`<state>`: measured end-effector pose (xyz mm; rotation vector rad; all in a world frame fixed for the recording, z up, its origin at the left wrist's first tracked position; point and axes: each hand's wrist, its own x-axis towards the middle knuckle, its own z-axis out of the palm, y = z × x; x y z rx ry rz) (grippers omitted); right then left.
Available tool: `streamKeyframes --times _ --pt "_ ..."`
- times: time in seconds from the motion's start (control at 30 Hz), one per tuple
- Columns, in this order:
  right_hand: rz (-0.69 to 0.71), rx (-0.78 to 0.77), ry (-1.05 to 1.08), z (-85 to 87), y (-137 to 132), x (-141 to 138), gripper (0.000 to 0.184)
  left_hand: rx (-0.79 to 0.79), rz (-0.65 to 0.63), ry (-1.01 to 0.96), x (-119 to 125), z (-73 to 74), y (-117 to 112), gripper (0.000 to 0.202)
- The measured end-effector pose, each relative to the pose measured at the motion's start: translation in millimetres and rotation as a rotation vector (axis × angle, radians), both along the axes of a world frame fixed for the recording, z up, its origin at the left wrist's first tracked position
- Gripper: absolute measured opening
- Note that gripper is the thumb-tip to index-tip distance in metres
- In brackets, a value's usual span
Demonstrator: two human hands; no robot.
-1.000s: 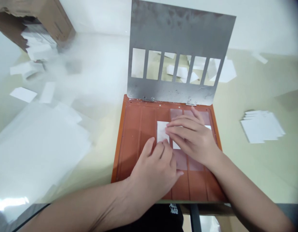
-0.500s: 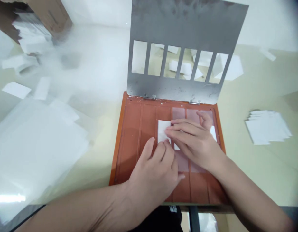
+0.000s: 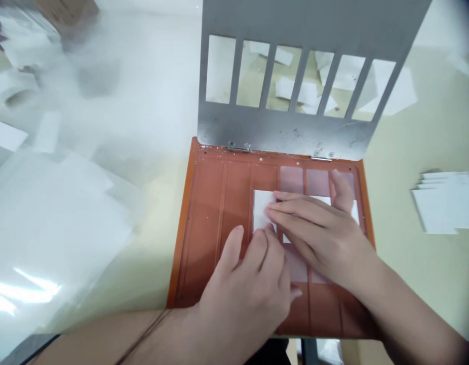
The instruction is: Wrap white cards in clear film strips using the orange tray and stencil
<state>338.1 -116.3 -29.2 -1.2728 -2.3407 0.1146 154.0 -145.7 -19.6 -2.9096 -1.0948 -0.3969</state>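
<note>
A small white card [image 3: 262,205] lies in a slot of the orange-brown grooved board [image 3: 204,213]. My right hand [image 3: 321,223] reaches in from the right, its fingers stretched out with the tips on the card's right side; its little finger stands apart. My left hand [image 3: 249,284] comes from the lower left, fingers bent but apart, fingertips at the card's lower edge. More white pieces, partly hidden under my right hand, lie on pale pinkish strips [image 3: 291,178] in the slots to the right. A grey metal plate [image 3: 249,126] with several rectangular openings is hinged upright at the board's back edge.
Several white cards [image 3: 443,208] are fanned out on the table at the right. Clear plastic bags or sheets [image 3: 55,238] cover the left side. A cardboard box [image 3: 69,17] sits at the back left. Loose white pieces [image 3: 295,91] show through the plate's openings.
The view has shifted nearer, so the board and plate look larger. Both hands stay at the same white card, with little visible finger movement.
</note>
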Motion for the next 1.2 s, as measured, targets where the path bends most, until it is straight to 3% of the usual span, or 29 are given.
streamKeyframes --times 1.2 --pt "0.040 0.005 -0.096 9.0 -3.9 -1.9 0.032 -0.006 0.004 -0.036 -0.7 0.7 -0.3 0.034"
